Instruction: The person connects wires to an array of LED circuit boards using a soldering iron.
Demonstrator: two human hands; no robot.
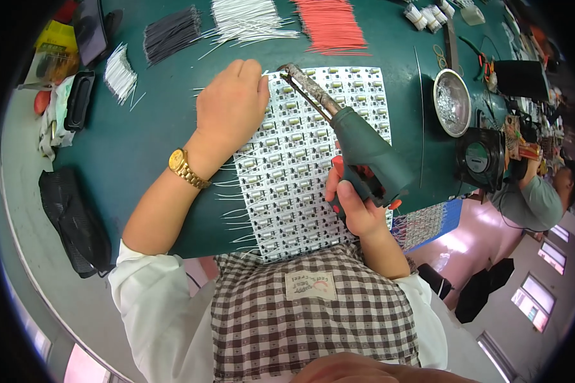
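Note:
A white panel of many small circuit boards [316,167] lies on the green table in front of me. White wires [239,210] stick out along its left edge. My right hand [358,207] is wrapped round the handle of a dark green soldering gun [370,153]. The gun's metal barrel points up and left, its tip over the panel's upper left part. Close to that tip is my left hand [233,102], closed with its fingers curled at the panel's upper left edge. Whatever it pinches is hidden. A gold watch [184,169] circles my left wrist.
Bundles of black wires [172,35], white wires [252,19] and red wires [331,25] lie beyond the panel. On the right stand a metal bowl [452,102] and a black fan-like device [480,158]. Another person [530,201] sits at far right. A black pouch [76,220] lies at left.

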